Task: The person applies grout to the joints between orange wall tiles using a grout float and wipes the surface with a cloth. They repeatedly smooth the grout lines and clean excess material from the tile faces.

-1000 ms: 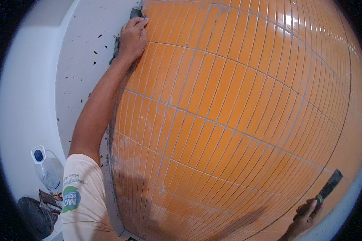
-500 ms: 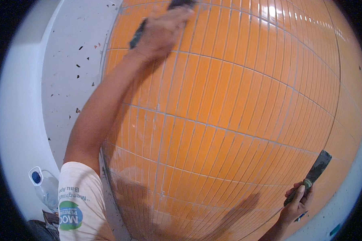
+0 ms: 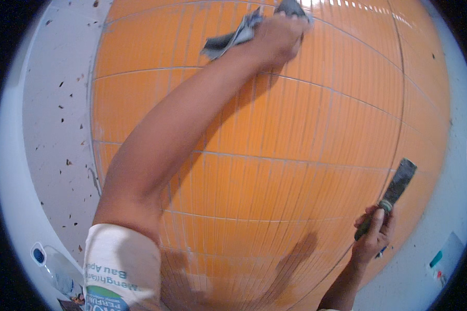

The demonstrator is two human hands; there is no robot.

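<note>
My left hand (image 3: 280,40) is closed on a crumpled grey-blue cloth (image 3: 232,41), pressed against ribbed orange tiles (image 3: 264,189) near the top of the view. Part of the cloth sticks out past the fingertips, and the rest trails beside the wrist. Pale grout lines run between the tiles, with whitish haze over some of them. At the lower right, my right hand (image 3: 376,233) grips a putty knife (image 3: 401,179) by its dark handle. Its stained flat blade points up and stands apart from the cloth.
Left of the tiles runs a pale speckled strip (image 3: 52,160) with dark chips in it. A clear plastic bottle with a blue cap (image 3: 60,277) stands at the lower left. At the lower right, a small green object (image 3: 436,259) lies on a pale surface.
My left hand and the cloth have moved right across the tiles. In the picture the putty knife sits higher and slightly further left, and the whole view has shifted.
</note>
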